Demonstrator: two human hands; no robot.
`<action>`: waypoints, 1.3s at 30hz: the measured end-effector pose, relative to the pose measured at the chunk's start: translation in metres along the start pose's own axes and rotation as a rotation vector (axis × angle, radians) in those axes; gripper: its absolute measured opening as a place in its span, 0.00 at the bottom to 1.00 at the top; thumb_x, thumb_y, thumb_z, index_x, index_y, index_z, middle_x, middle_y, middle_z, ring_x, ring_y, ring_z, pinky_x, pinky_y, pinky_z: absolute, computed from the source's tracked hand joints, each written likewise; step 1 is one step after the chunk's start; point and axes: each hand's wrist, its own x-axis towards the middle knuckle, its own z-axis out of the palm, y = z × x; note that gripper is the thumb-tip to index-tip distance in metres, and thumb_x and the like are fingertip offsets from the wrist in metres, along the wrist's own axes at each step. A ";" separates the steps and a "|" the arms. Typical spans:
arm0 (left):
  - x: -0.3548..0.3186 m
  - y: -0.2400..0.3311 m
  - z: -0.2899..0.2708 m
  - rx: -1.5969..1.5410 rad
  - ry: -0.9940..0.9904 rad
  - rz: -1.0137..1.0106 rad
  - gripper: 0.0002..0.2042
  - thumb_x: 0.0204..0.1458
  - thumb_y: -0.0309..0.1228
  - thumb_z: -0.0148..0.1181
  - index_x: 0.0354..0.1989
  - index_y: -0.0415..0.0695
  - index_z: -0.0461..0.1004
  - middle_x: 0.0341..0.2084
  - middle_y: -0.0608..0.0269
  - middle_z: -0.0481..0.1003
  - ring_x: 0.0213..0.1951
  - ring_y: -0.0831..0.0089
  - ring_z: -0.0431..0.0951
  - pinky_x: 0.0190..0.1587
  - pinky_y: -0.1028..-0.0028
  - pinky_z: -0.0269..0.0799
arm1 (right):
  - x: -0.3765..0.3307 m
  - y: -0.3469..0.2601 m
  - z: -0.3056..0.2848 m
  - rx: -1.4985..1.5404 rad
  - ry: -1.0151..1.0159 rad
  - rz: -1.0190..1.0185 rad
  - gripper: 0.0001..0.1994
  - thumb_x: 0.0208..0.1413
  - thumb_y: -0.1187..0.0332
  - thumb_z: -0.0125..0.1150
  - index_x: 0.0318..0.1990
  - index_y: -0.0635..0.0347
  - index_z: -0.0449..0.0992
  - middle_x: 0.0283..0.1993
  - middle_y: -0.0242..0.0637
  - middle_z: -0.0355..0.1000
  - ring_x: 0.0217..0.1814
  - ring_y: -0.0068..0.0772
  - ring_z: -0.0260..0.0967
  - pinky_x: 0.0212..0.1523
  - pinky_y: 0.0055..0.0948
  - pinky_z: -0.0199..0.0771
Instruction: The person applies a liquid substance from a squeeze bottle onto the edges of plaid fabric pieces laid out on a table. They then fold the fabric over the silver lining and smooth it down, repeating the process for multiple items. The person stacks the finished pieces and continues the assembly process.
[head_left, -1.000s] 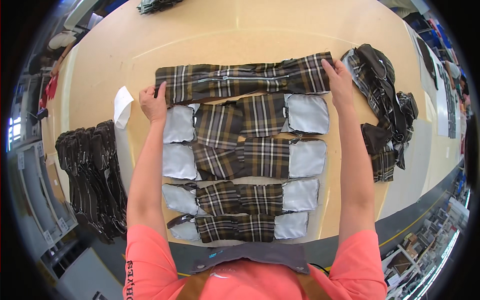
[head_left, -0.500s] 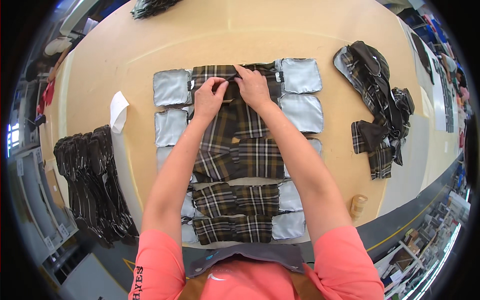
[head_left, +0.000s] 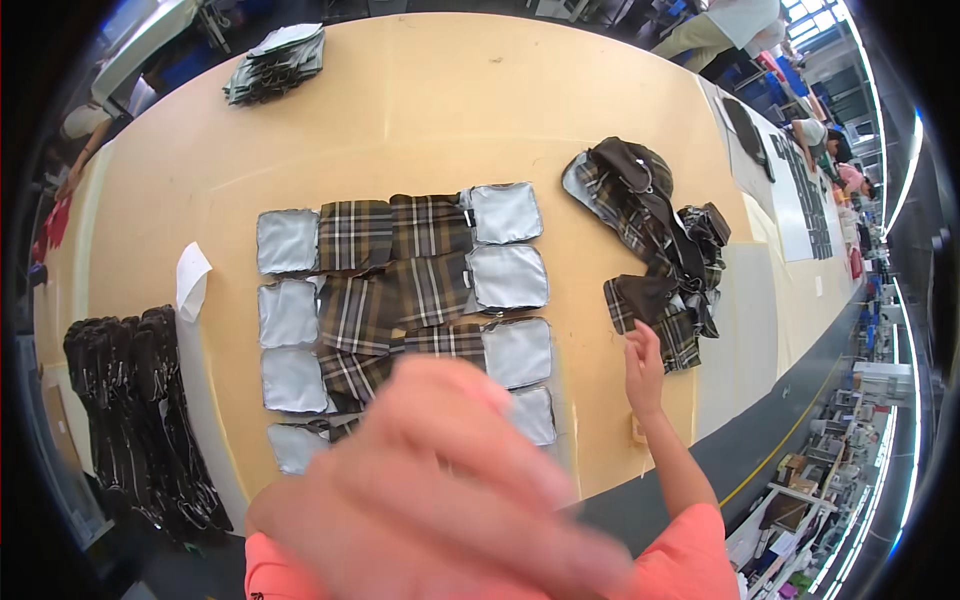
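Note:
My left hand [head_left: 450, 460] is raised close to the camera, large and smeared by motion, so its fingers cannot be read. It hides the near part of the plaid fabric pieces [head_left: 355, 238], which lie in rows with pale grey padded squares [head_left: 507, 212] at both ends. Stretched out to the right, my right hand [head_left: 645, 375] has its fingers extended and nothing visible in them. Its fingertips are beside the lower end of a plaid and dark-brown sewn piece [head_left: 632, 195]; whether they touch it, I cannot tell.
A bundle of dark strips [head_left: 140, 420] hangs over the table's left edge, near a white paper [head_left: 193, 280]. A stack of pieces [head_left: 277, 65] sits far left. A tan roll [head_left: 638, 430] is partly behind my right wrist. Other people are around the table [head_left: 430, 110].
Both hands have left the plaid pieces in the far row. My left hand has come up toward the camera; my right has moved right. The view has shifted right, and the far row now lies uncovered.

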 end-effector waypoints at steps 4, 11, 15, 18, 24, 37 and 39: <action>0.006 0.022 0.037 -0.445 -0.011 0.068 0.12 0.52 0.27 0.53 0.46 0.48 0.71 0.36 0.61 0.79 0.43 0.66 0.74 0.47 0.65 0.64 | -0.074 0.049 -0.065 -0.083 0.076 0.275 0.22 0.61 0.69 0.53 0.61 0.63 0.62 0.50 0.41 0.66 0.48 0.28 0.66 0.48 0.28 0.68; 0.007 0.052 0.066 -0.603 -0.068 0.131 0.13 0.56 0.38 0.53 0.49 0.55 0.68 0.34 0.65 0.80 0.46 0.68 0.71 0.50 0.65 0.60 | -0.139 0.127 -0.070 -0.250 0.088 0.302 0.37 0.49 0.57 0.68 0.60 0.70 0.60 0.60 0.53 0.61 0.63 0.47 0.59 0.61 0.40 0.60; 0.007 0.058 0.076 -0.589 -0.084 0.159 0.14 0.58 0.44 0.53 0.51 0.60 0.66 0.33 0.67 0.81 0.47 0.70 0.70 0.52 0.65 0.58 | -0.135 0.128 -0.075 -0.195 0.049 0.430 0.37 0.45 0.57 0.71 0.58 0.70 0.62 0.55 0.53 0.65 0.59 0.48 0.63 0.59 0.40 0.63; 0.002 0.057 0.081 -0.426 0.067 0.124 0.12 0.57 0.37 0.51 0.48 0.54 0.63 0.27 0.70 0.71 0.38 0.74 0.68 0.45 0.68 0.61 | -0.117 0.101 -0.089 -0.113 -0.088 0.624 0.33 0.45 0.58 0.71 0.55 0.68 0.65 0.49 0.46 0.71 0.52 0.43 0.69 0.54 0.36 0.68; -0.033 -0.074 0.004 0.338 0.191 -0.430 0.17 0.53 0.17 0.49 0.52 0.41 0.68 0.44 0.61 0.73 0.48 0.72 0.71 0.53 0.71 0.64 | -0.062 0.046 -0.088 0.858 0.177 0.592 0.21 0.62 0.52 0.52 0.54 0.57 0.68 0.44 0.35 0.73 0.45 0.29 0.73 0.49 0.31 0.72; -0.084 -0.316 -0.072 1.413 -0.560 -0.266 0.26 0.57 0.45 0.52 0.62 0.47 0.63 0.62 0.62 0.62 0.66 0.63 0.55 0.65 0.55 0.48 | 0.111 -0.035 0.032 1.298 0.066 0.228 0.23 0.52 0.57 0.68 0.53 0.51 0.69 0.50 0.29 0.70 0.50 0.26 0.68 0.44 0.28 0.73; -0.088 -0.322 -0.087 1.425 -0.575 -0.287 0.26 0.57 0.45 0.52 0.62 0.47 0.63 0.63 0.62 0.62 0.66 0.63 0.55 0.65 0.55 0.48 | 0.122 -0.034 0.049 1.277 0.056 0.238 0.23 0.52 0.56 0.68 0.53 0.52 0.70 0.49 0.29 0.70 0.49 0.26 0.68 0.44 0.28 0.73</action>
